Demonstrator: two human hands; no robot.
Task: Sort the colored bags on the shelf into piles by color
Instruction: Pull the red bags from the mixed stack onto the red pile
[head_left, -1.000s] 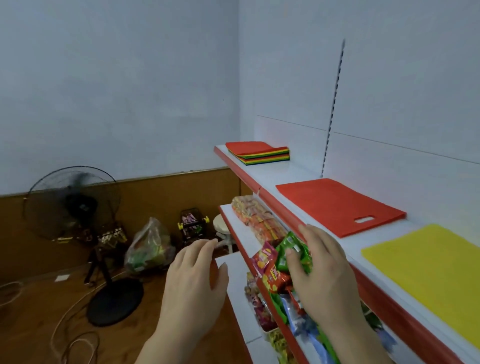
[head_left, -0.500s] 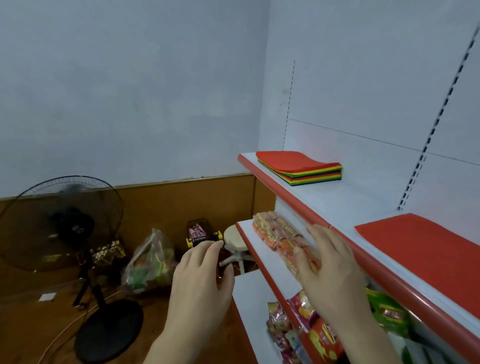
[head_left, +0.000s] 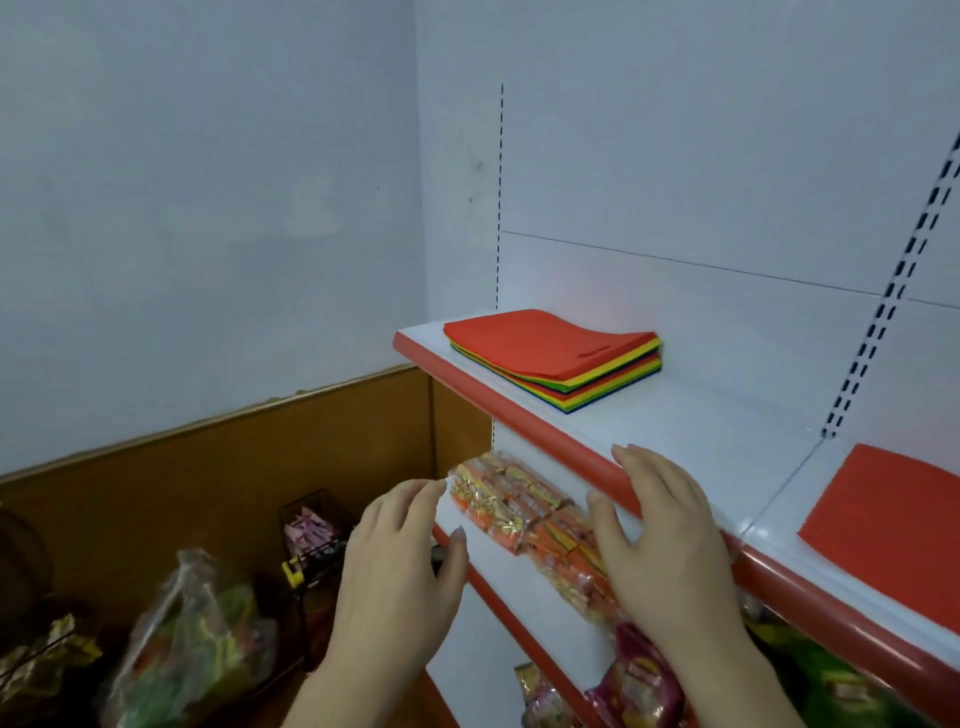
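A mixed stack of colored bags, red on top with yellow, green and blue edges showing below, lies at the far left end of the top shelf. A single red bag lies flat on the same shelf at the right edge of view. My left hand hovers with relaxed fingers in front of the shelf unit, holding nothing. My right hand is raised with spread fingers at the shelf's red front edge, below the stack and apart from it, also holding nothing.
Orange snack packets lie on the lower shelf behind my hands, with more packets further down. On the floor at the left are a clear bag of snacks and a small wire basket against wood wall panelling.
My view has swung left along the shelf: the mixed stack is now nearer and central, and the yellow bag has left the frame. Both hands have risen toward the top shelf edge.
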